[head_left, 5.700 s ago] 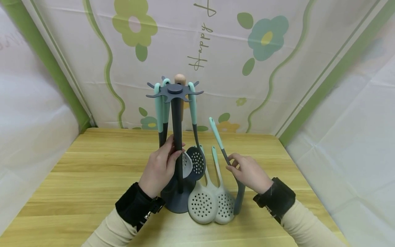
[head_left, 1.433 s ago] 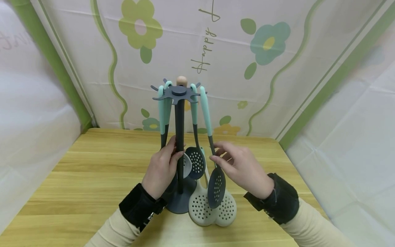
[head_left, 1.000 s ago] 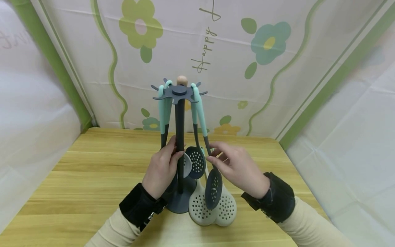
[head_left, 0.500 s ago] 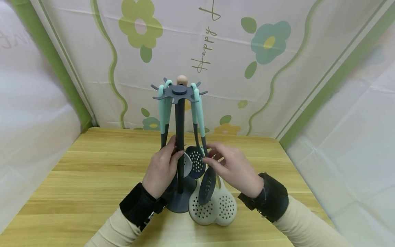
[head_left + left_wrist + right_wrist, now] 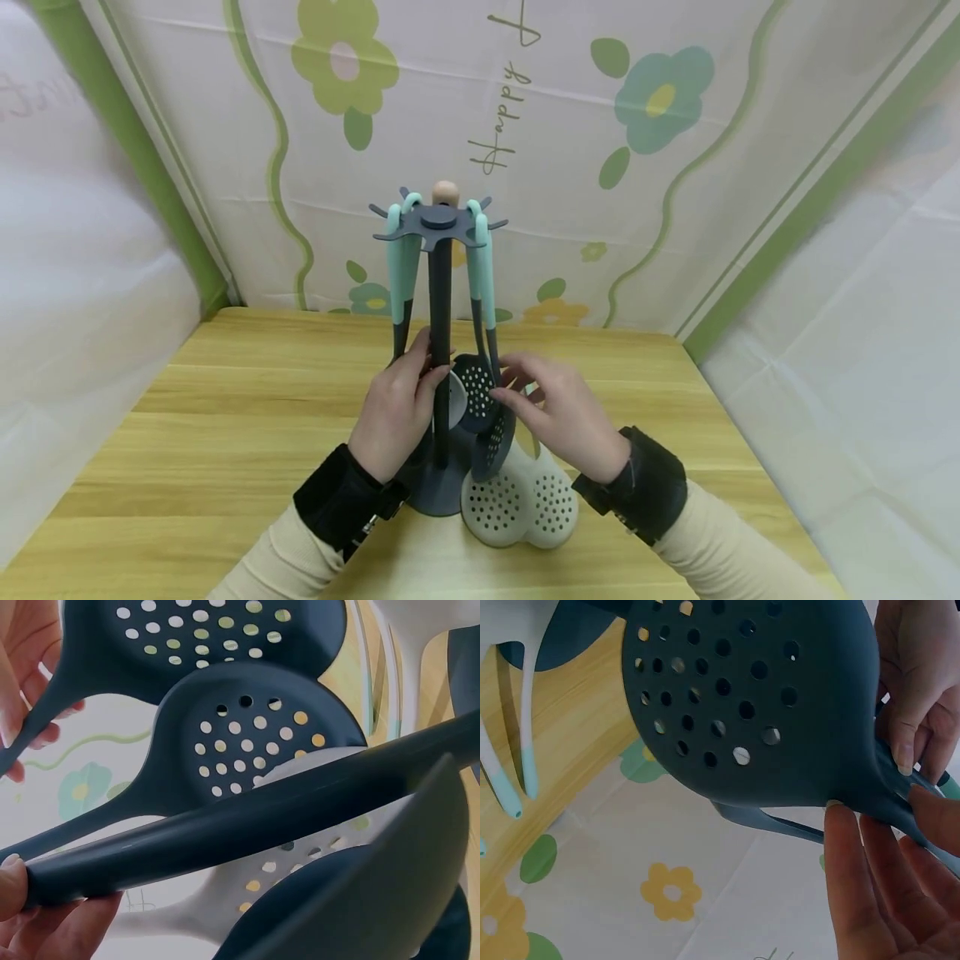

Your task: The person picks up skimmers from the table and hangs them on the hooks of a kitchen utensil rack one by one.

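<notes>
My left hand (image 5: 393,408) grips the dark upright pole (image 5: 187,847) of a utensil rack (image 5: 438,218) with a hooked top. Between thumb and fingers, my right hand (image 5: 558,408) pinches the dark neck of a perforated skimmer (image 5: 742,682). Its mint handle (image 5: 487,283) rises to the rack's right-hand hooks, its looped end right at one of them. Just behind hangs another dark skimmer (image 5: 247,735), partly covered by the held one. Other mint-handled utensils (image 5: 395,267) hang on the left side, their heads mostly hidden by my left hand. A light grey perforated head (image 5: 456,400) shows behind the pole.
Two pale perforated skimmers (image 5: 491,508) lie overlapping on the wooden table (image 5: 225,433), right of the rack's round base (image 5: 435,492). A wooden knob (image 5: 446,193) shows behind the rack top. Flower-printed cloth (image 5: 555,150) walls the back and sides.
My right hand has brought the dark skimmer up and left from beside the pale skimmers. Its handle end has moved in to the rack's hooks. My left hand has stayed on the pole.
</notes>
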`<state>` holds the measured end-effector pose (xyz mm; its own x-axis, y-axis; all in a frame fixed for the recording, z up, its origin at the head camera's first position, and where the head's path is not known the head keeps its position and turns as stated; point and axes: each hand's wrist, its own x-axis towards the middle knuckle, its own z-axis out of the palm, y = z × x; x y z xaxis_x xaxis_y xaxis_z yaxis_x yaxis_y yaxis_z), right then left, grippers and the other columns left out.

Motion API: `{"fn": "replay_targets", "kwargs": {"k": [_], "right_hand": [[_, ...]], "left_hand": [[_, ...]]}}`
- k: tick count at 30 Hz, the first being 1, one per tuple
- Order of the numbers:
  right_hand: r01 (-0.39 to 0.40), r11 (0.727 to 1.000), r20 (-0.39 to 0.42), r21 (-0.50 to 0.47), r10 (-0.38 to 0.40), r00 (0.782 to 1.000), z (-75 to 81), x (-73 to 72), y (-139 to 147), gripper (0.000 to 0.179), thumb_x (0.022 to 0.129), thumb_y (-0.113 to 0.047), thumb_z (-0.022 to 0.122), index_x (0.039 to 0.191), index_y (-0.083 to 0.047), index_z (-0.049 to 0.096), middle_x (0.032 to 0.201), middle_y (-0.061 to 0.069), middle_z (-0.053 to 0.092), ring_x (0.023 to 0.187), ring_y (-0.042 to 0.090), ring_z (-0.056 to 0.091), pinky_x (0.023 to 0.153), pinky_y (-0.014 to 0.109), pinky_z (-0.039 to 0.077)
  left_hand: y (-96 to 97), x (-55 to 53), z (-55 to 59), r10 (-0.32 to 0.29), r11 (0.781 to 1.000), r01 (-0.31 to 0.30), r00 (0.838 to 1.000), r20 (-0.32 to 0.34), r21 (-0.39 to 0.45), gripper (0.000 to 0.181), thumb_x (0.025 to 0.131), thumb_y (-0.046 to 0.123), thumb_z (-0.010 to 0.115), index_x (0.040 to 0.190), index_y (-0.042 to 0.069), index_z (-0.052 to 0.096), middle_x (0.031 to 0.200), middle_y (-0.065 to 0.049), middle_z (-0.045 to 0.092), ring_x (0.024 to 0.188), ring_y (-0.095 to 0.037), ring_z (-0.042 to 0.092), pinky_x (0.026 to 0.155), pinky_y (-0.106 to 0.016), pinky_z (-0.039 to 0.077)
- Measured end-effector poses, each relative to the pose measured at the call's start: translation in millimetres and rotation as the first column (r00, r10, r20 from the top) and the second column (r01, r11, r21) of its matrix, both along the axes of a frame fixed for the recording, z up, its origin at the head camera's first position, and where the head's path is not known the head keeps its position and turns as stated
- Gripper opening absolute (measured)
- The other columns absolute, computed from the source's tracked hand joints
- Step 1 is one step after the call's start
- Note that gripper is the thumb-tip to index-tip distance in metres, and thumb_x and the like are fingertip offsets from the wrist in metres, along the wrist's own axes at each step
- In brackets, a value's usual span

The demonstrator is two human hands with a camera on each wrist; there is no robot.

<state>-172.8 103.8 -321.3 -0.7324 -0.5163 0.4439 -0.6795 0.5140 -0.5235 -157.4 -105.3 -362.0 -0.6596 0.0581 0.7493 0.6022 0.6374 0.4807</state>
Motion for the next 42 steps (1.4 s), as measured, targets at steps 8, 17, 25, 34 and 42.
{"fn": "replay_targets", "kwargs": {"k": [8, 17, 25, 34, 42], "right_hand": [[-0.014, 0.998, 0.046, -0.055, 0.016, 0.999, -12.2, -1.4, 4, 0.031, 0.092, -0.019, 0.07, 0.116, 0.0, 0.071, 0.098, 0.004, 0.073, 0.084, 0.01, 0.067, 0.07, 0.031, 0.06], [-0.021, 0.993, 0.047, -0.115, 0.026, 0.999, -26.2, -5.2, 12, 0.033, 0.094, -0.029, 0.066, 0.111, -0.003, 0.074, 0.101, 0.003, 0.074, 0.085, 0.012, 0.067, 0.072, 0.036, 0.061], [0.023, 0.993, 0.059, -0.118, -0.016, 0.998, -35.1, -10.5, 19, 0.034, 0.094, -0.031, 0.065, 0.11, -0.002, 0.075, 0.098, 0.002, 0.074, 0.085, 0.01, 0.067, 0.073, 0.034, 0.061], [0.119, 0.989, 0.135, -0.086, -0.106, 0.985, -50.0, -19.8, 27, 0.032, 0.093, -0.029, 0.067, 0.112, -0.003, 0.074, 0.099, 0.003, 0.073, 0.086, 0.012, 0.065, 0.073, 0.039, 0.059], [0.199, 0.98, 0.205, -0.027, -0.19, 0.96, -67.8, -29.6, 34, 0.033, 0.091, -0.024, 0.07, 0.114, 0.0, 0.073, 0.095, 0.006, 0.071, 0.084, 0.017, 0.067, 0.074, 0.04, 0.06]], "left_hand": [[1.8, -0.2, -0.8, 0.005, 1.0, -0.005, 1.0, 0.01, -0.003, 0.033, 0.099, 0.01, 0.057, 0.125, -0.009, 0.056, 0.094, -0.019, 0.07, 0.082, -0.026, 0.071, 0.067, -0.039, 0.062], [1.2, 0.1, -2.2, 0.01, 1.0, -0.01, 1.0, -0.013, -0.008, 0.035, 0.099, 0.011, 0.056, 0.128, -0.01, 0.055, 0.094, -0.019, 0.07, 0.082, -0.027, 0.07, 0.063, -0.038, 0.059], [0.3, -1.4, -4.0, 0.003, 1.0, -0.003, 1.0, -0.029, 0.004, 0.035, 0.1, 0.01, 0.055, 0.129, -0.009, 0.055, 0.097, -0.018, 0.071, 0.081, -0.024, 0.069, 0.06, -0.037, 0.056], [0.5, -0.9, -3.7, 0.003, 1.0, -0.003, 0.999, -0.046, 0.007, 0.035, 0.099, 0.007, 0.056, 0.129, -0.01, 0.056, 0.097, -0.017, 0.072, 0.08, -0.023, 0.069, 0.059, -0.037, 0.056], [0.6, -0.5, -4.2, 0.009, 1.0, -0.009, 0.999, -0.046, 0.003, 0.035, 0.099, 0.008, 0.056, 0.129, -0.009, 0.056, 0.096, -0.017, 0.071, 0.079, -0.023, 0.069, 0.059, -0.037, 0.056]]}}
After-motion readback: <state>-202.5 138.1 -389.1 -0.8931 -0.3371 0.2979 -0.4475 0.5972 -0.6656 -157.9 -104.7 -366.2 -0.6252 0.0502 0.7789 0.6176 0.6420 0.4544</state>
